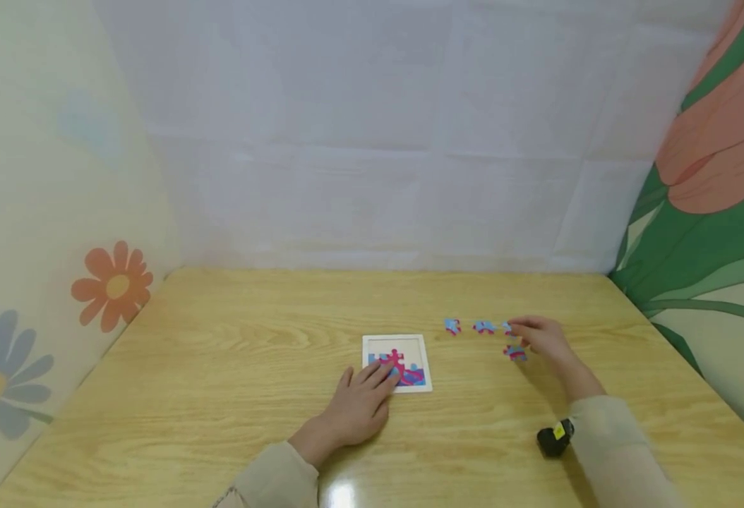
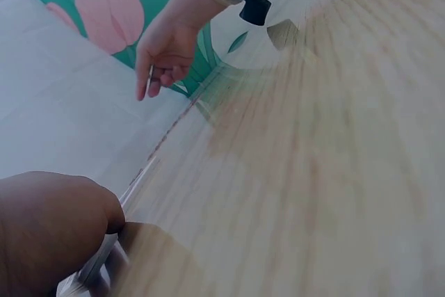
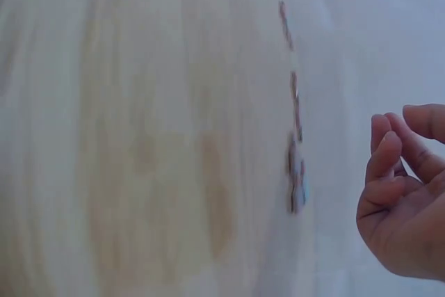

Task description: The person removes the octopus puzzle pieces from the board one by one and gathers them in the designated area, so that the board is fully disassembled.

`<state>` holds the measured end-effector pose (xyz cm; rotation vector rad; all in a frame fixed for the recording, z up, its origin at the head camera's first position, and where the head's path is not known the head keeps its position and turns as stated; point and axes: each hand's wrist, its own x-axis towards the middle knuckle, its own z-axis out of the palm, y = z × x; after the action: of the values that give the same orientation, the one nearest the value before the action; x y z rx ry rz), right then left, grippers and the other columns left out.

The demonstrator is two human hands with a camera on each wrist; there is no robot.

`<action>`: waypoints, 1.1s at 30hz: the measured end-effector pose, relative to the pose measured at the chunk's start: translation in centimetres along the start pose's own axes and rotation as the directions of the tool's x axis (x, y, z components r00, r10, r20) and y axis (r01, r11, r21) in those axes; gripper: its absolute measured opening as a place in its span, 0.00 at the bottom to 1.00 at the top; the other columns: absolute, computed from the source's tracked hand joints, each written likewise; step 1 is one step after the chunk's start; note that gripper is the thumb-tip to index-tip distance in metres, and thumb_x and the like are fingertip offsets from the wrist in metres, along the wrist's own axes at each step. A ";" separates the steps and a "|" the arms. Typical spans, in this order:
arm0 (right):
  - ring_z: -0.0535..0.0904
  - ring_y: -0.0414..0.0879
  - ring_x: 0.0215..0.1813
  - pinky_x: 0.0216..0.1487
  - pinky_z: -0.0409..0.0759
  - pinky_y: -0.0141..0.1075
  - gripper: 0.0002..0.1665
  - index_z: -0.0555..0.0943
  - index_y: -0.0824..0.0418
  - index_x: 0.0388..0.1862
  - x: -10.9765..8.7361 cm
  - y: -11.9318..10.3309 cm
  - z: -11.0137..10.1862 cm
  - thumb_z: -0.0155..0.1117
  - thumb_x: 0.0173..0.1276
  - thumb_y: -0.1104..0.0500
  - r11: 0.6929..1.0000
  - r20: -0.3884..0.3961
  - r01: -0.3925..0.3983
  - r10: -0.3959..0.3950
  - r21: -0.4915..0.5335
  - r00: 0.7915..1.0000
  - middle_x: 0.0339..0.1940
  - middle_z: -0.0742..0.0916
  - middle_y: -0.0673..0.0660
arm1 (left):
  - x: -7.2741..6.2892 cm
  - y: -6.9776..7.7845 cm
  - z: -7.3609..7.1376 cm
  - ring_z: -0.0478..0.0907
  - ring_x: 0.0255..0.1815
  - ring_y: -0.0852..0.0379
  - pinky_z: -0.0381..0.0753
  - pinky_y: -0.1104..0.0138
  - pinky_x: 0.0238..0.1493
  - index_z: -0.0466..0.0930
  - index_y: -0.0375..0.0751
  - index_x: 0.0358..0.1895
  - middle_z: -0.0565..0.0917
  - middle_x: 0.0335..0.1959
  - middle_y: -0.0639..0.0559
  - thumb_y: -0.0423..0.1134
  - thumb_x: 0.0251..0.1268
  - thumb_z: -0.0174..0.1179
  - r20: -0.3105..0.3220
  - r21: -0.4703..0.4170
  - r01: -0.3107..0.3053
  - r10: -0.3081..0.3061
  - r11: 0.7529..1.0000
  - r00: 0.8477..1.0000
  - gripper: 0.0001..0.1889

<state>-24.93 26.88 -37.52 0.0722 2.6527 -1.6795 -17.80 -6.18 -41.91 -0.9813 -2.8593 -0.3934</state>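
My left hand (image 1: 361, 409) rests with extended fingers on the lower left of a white puzzle frame (image 1: 428, 374), over its pink and blue puzzle pieces (image 1: 415, 376). The fingers hide part of the picture, and the frame's upper part shows bare white backing. In the left wrist view that hand (image 2: 59, 231) is cut off by the edge. My right hand (image 1: 543, 339) hovers over the loose pieces, fingers partly bent, beside a blue puzzle piece (image 1: 507, 327) it partly covers. In the right wrist view thumb and finger stand apart, no piece visible between them.
Right of the frame lie more loose pieces: one puzzle piece (image 1: 452, 326), another piece (image 1: 483, 327) and a third piece (image 1: 514, 352) under the right hand. A black wrist camera (image 1: 555, 437) sits on the right wrist. White cloth (image 1: 372, 197) rises behind the wooden table (image 1: 251, 317).
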 end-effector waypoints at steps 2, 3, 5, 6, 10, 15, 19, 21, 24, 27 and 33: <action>0.72 0.45 0.27 0.25 0.69 0.33 0.19 0.72 0.75 0.46 0.0 -0.6 0.8 0.54 0.61 0.61 1.000 0.014 0.013 -0.013 0.012 1.000 0.29 0.82 0.55 | 0.0 0.0 0.0 0.53 0.62 0.45 0.47 0.43 0.54 0.64 0.43 0.60 0.61 0.62 0.46 0.40 0.61 0.42 -0.004 -0.012 0.002 -0.002 1.000 1.000 0.23; 0.72 0.46 0.27 0.26 0.70 0.34 0.19 0.72 0.75 0.46 0.0 -0.9 1.2 0.53 0.62 0.62 1.000 0.022 0.022 -0.023 0.018 1.000 0.30 0.82 0.57 | 0.0 0.0 0.0 0.52 0.62 0.45 0.47 0.43 0.54 0.64 0.43 0.60 0.60 0.62 0.46 0.40 0.60 0.42 -0.007 -0.015 0.004 -0.004 1.000 1.000 0.23; 0.72 0.48 0.27 0.26 0.71 0.35 0.17 0.73 0.75 0.45 0.1 -1.5 2.1 0.53 0.61 0.63 0.999 0.031 0.044 -0.045 0.024 0.998 0.31 0.82 0.59 | -0.1 0.0 0.1 0.52 0.62 0.43 0.47 0.43 0.54 0.65 0.43 0.59 0.60 0.62 0.44 0.39 0.60 0.42 -0.017 -0.019 0.009 -0.009 1.000 1.000 0.22; 0.72 0.49 0.28 0.26 0.71 0.36 0.17 0.73 0.76 0.44 0.1 -1.7 2.6 0.53 0.61 0.63 0.998 0.042 0.055 -0.057 0.030 0.998 0.31 0.82 0.60 | -0.1 0.0 0.1 0.52 0.62 0.43 0.47 0.43 0.54 0.66 0.43 0.59 0.61 0.62 0.43 0.39 0.60 0.43 -0.024 -0.020 0.012 -0.012 1.000 1.000 0.22; 0.71 0.46 0.25 0.22 0.68 0.33 0.15 0.74 0.75 0.42 0.3 -2.4 4.5 0.54 0.60 0.64 0.995 0.079 0.095 -0.097 0.028 0.992 0.28 0.81 0.57 | -0.2 0.0 0.1 0.52 0.62 0.41 0.48 0.43 0.54 0.67 0.44 0.58 0.60 0.61 0.39 0.39 0.59 0.44 -0.041 -0.027 0.026 -0.027 0.999 0.999 0.22; 0.72 0.51 0.28 0.28 0.70 0.34 0.14 0.74 0.76 0.41 0.4 -2.9 7.1 0.55 0.60 0.65 0.988 0.143 0.137 -0.146 0.071 0.979 0.29 0.81 0.58 | -0.3 0.0 0.1 0.53 0.61 0.40 0.49 0.43 0.54 0.69 0.44 0.57 0.59 0.61 0.36 0.39 0.58 0.44 -0.057 -0.048 0.038 -0.041 0.998 0.998 0.21; 0.74 0.56 0.35 0.30 0.72 0.34 0.13 0.74 0.77 0.40 0.5 -3.4 9.2 0.55 0.60 0.67 0.981 0.197 0.164 -0.181 0.102 0.964 0.30 0.81 0.63 | -0.3 0.0 0.1 0.53 0.61 0.40 0.48 0.43 0.53 0.69 0.45 0.57 0.59 0.60 0.35 0.39 0.57 0.45 -0.062 -0.053 0.046 -0.049 0.998 0.997 0.21; 0.75 0.56 0.35 0.30 0.73 0.34 0.13 0.74 0.77 0.40 0.5 -3.7 10.2 0.55 0.59 0.67 0.981 0.218 0.168 -0.186 0.098 0.958 0.30 0.81 0.63 | -0.3 0.0 0.0 0.53 0.61 0.40 0.48 0.43 0.53 0.69 0.46 0.57 0.59 0.61 0.35 0.39 0.58 0.45 -0.058 -0.055 0.050 -0.054 0.997 0.997 0.21; 0.75 0.53 0.33 0.31 0.74 0.35 0.13 0.75 0.76 0.40 0.5 -4.0 11.3 0.55 0.59 0.67 0.982 0.256 0.164 -0.182 0.090 0.949 0.30 0.81 0.61 | -0.3 0.0 -0.1 0.53 0.61 0.39 0.48 0.42 0.53 0.69 0.46 0.57 0.59 0.61 0.35 0.39 0.58 0.45 -0.047 -0.062 0.053 -0.056 0.997 0.997 0.22; 0.74 0.49 0.30 0.31 0.74 0.36 0.13 0.76 0.74 0.40 0.5 -4.1 12.2 0.56 0.58 0.66 0.984 0.291 0.167 -0.180 0.069 0.940 0.31 0.81 0.59 | -0.2 0.1 -0.2 0.53 0.61 0.39 0.48 0.42 0.53 0.68 0.46 0.58 0.58 0.61 0.35 0.39 0.58 0.45 -0.034 -0.067 0.055 -0.057 0.996 0.998 0.21; 0.72 0.42 0.24 0.24 0.72 0.32 0.12 0.77 0.71 0.40 0.5 -3.9 13.5 0.57 0.57 0.65 0.989 0.332 0.147 -0.148 0.026 0.932 0.27 0.80 0.55 | -0.1 0.1 -0.3 0.52 0.62 0.41 0.48 0.41 0.52 0.68 0.47 0.58 0.58 0.62 0.37 0.41 0.60 0.44 -0.013 -0.063 0.054 -0.055 0.997 0.998 0.21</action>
<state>-25.86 13.09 -39.80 -0.3872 2.4539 -1.5629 -17.64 -6.26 -41.60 -0.9077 -2.8818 -0.4959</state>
